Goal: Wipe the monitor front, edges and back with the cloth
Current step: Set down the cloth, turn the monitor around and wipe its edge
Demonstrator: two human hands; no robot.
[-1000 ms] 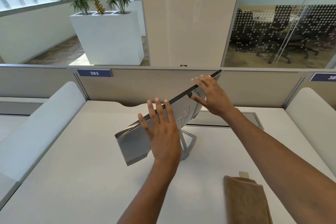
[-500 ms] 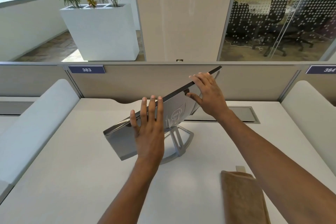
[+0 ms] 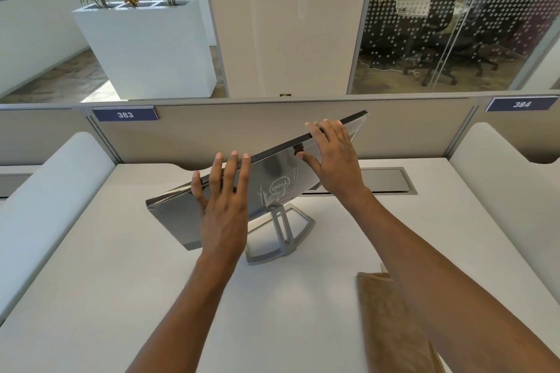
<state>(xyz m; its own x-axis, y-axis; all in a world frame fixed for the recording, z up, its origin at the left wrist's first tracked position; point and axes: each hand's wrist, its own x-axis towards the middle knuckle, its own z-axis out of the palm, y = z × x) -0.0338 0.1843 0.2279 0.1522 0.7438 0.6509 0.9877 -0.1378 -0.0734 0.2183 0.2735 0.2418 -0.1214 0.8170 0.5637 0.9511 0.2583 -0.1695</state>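
The monitor [image 3: 274,174] stands on its grey stand [image 3: 291,230] at mid-desk. Its shiny silver back faces me, and the screen side is hidden. My left hand [image 3: 222,209] lies flat on the back near the left end, with straight fingers reaching over the top edge. My right hand [image 3: 336,157] rests on the top edge near the right end, fingers along the edge and thumb touching the back. The folded brown cloth [image 3: 391,321] lies on the desk at the lower right, untouched, partly covered by my right forearm.
The white desk [image 3: 121,281] ends at a beige partition [image 3: 242,133] just behind the monitor. A grey cable hatch [image 3: 388,180] sits in the desk behind my right hand. Rounded white side dividers stand at left [image 3: 51,191] and right [image 3: 500,179].
Both hands stay on the monitor, which has turned a little, its left end swinging out to the left. The cloth has not moved.
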